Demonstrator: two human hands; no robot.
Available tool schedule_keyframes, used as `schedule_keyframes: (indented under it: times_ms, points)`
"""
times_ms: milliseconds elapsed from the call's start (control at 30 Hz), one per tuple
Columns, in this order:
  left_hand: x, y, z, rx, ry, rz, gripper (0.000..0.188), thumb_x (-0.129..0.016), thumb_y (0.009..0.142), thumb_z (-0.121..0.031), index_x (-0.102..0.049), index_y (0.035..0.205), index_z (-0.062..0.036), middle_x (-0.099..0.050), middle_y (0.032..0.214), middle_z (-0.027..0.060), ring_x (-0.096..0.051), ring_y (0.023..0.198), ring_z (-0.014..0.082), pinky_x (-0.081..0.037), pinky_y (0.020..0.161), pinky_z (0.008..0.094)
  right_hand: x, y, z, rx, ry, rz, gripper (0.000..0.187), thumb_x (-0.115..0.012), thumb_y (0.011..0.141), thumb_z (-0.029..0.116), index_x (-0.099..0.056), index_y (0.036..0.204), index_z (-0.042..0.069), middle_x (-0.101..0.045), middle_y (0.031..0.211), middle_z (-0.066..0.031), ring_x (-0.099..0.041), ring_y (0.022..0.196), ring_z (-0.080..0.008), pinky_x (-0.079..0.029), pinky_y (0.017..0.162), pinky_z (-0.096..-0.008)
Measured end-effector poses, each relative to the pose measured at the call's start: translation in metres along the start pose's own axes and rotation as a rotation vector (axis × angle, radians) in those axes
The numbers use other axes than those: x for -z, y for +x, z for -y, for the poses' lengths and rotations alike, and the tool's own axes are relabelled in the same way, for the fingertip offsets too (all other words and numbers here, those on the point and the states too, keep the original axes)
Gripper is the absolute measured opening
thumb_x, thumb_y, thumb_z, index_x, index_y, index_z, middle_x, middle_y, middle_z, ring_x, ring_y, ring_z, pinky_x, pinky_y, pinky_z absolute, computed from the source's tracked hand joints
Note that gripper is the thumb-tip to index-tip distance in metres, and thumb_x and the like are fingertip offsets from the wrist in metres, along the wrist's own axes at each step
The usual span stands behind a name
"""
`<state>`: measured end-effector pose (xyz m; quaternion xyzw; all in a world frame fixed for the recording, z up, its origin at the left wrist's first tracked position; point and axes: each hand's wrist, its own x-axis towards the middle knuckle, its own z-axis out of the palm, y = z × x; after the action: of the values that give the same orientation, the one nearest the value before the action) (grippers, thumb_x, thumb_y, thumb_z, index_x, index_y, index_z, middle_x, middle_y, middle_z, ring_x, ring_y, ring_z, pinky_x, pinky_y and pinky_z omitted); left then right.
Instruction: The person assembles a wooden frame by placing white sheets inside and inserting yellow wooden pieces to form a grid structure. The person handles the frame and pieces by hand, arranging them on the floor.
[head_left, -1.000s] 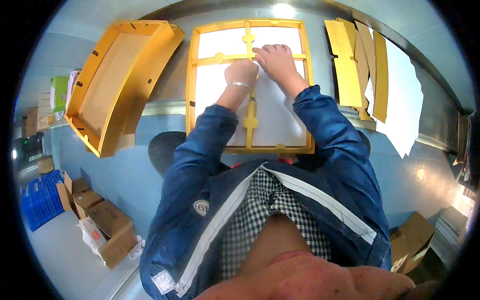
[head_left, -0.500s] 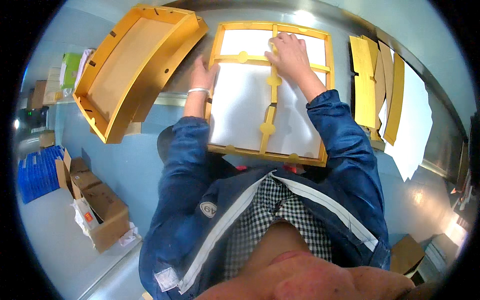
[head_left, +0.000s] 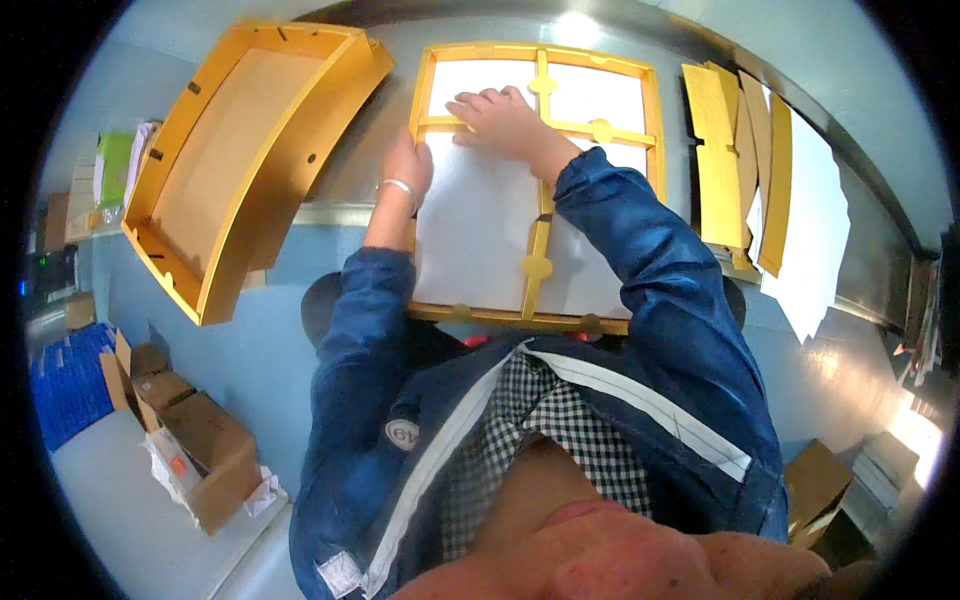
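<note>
In front of me lies a shallow yellow cardboard box (head_left: 655,110) with a white floor (head_left: 478,235). Crossing yellow cardboard dividers (head_left: 537,267) with round tabs split it into compartments. My left hand (head_left: 408,165) grips the box's left wall from outside, its fingers partly hidden. Reaching over the box, my right hand (head_left: 500,125) has bent fingers closed on the crosswise divider (head_left: 600,130) near its left end. The palm covers part of that strip.
Left of the box stands a deeper yellow tray (head_left: 215,140), tilted. Yellow cardboard strips (head_left: 712,160) and white sheets (head_left: 815,220) lie at right. Lower left are an open brown carton (head_left: 205,450) and a stack of blue items (head_left: 70,385).
My right hand has moved left along the crosswise divider, from the upper middle toward the box's left wall. My left hand stays at that wall. The view has shifted slightly.
</note>
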<state>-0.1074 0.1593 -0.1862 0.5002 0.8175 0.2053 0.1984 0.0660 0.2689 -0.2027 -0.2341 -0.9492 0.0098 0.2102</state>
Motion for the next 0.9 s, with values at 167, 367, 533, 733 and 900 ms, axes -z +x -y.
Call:
schedule_keyframes:
  times_ms: [167, 367, 533, 733, 900]
  points:
    - [-0.007, -0.007, 0.029, -0.056, -0.611, -0.001, 0.072, -0.059, 0.096, -0.033, -0.029, 0.152, -0.0001, -0.052, 0.140, 0.0233, -0.048, 0.133, 0.0319, -0.036, 0.111, 0.0377, 0.026, -0.015, -0.045, -0.652, -0.013, -0.289, 0.071, -0.052, 0.099, 0.046, -0.040, 0.144, -0.008, -0.050, 0.142, -0.0259, -0.050, 0.131, -0.0373, -0.031, 0.116, -0.0474]
    - [-0.002, -0.009, 0.020, 0.014, -0.518, 0.248, 0.070, -0.064, 0.095, -0.031, -0.033, 0.152, -0.0051, -0.059, 0.129, 0.0111, -0.057, 0.110, 0.0204, -0.046, 0.096, 0.0339, -0.004, -0.035, -0.038, -0.825, -0.104, 0.023, 0.087, -0.041, 0.097, 0.062, -0.029, 0.152, -0.004, -0.035, 0.154, -0.0248, -0.036, 0.143, -0.0356, -0.022, 0.119, -0.0528]
    - [0.000, -0.020, 0.020, -0.063, -0.417, 0.044, 0.063, -0.060, 0.095, -0.023, -0.035, 0.148, -0.0004, -0.057, 0.131, 0.0178, -0.056, 0.116, 0.0300, -0.045, 0.101, 0.0389, 0.059, -0.052, -0.060, -0.726, 0.142, -0.195, 0.080, -0.057, 0.092, 0.056, -0.044, 0.143, -0.003, -0.049, 0.144, -0.0253, -0.046, 0.135, -0.0369, -0.031, 0.115, -0.0484]
    - [0.002, -0.109, -0.054, -0.462, -0.014, -0.084, 0.059, -0.065, 0.091, -0.025, -0.046, 0.139, 0.0032, -0.053, 0.137, 0.0267, -0.050, 0.127, 0.0404, -0.037, 0.110, 0.0484, 0.130, -0.247, -0.156, -1.201, -0.389, 0.158, 0.096, -0.075, 0.076, 0.059, -0.042, 0.145, 0.001, -0.054, 0.137, -0.0242, -0.052, 0.128, -0.0364, -0.042, 0.106, -0.0463]
    - [-0.058, -0.146, -0.114, -0.384, -0.018, 0.069, 0.077, -0.068, 0.086, -0.028, -0.033, 0.146, 0.0045, -0.049, 0.137, 0.0282, -0.051, 0.125, 0.0408, -0.043, 0.106, 0.0449, 0.145, -0.250, -0.133, -1.167, -0.415, 0.138, 0.095, -0.080, 0.071, 0.055, -0.046, 0.142, 0.002, -0.058, 0.130, -0.0258, -0.055, 0.122, -0.0410, -0.044, 0.104, -0.0461]
